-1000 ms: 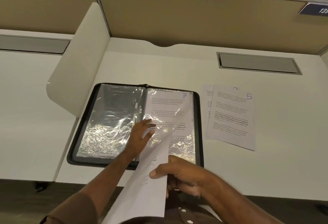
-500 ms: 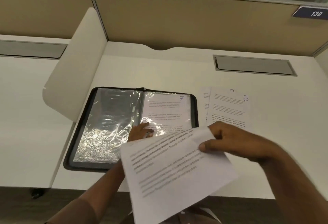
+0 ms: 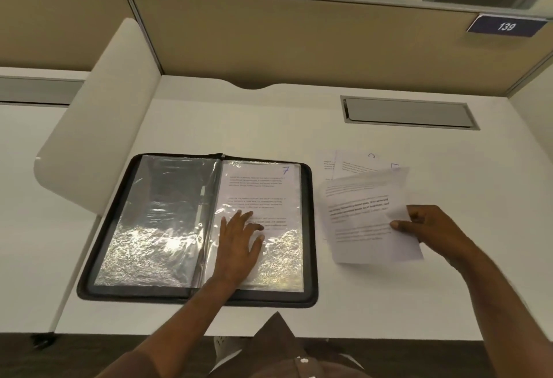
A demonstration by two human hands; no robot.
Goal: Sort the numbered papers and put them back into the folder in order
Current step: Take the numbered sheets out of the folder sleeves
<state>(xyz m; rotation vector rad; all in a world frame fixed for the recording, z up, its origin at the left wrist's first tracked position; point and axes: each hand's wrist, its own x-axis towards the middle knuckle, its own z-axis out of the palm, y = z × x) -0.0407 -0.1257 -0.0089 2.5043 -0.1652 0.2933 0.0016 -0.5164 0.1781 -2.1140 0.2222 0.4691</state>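
A black zip folder (image 3: 309,228) lies open on the white desk, its clear plastic sleeves shiny. The right sleeve holds a printed sheet marked 7 (image 3: 263,186). My left hand (image 3: 239,243) rests flat on that sleeve with fingers spread. My right hand (image 3: 431,228) pinches a printed sheet (image 3: 365,216) by its right edge, holding it just over the loose pile of papers (image 3: 344,162) to the right of the folder. That held sheet's number is not visible. It covers most of the pile.
A curved white divider panel (image 3: 98,114) stands left of the folder. A grey cable hatch (image 3: 407,112) is set into the desk at the back right. Beige partition walls close the back, with a sign reading 139 (image 3: 505,26). The desk's front edge runs below the folder.
My right hand drew the sheet out of the folder's right sleeve and carried it right, over the loose pile. My left hand stayed on the sleeve and now lies flatter.
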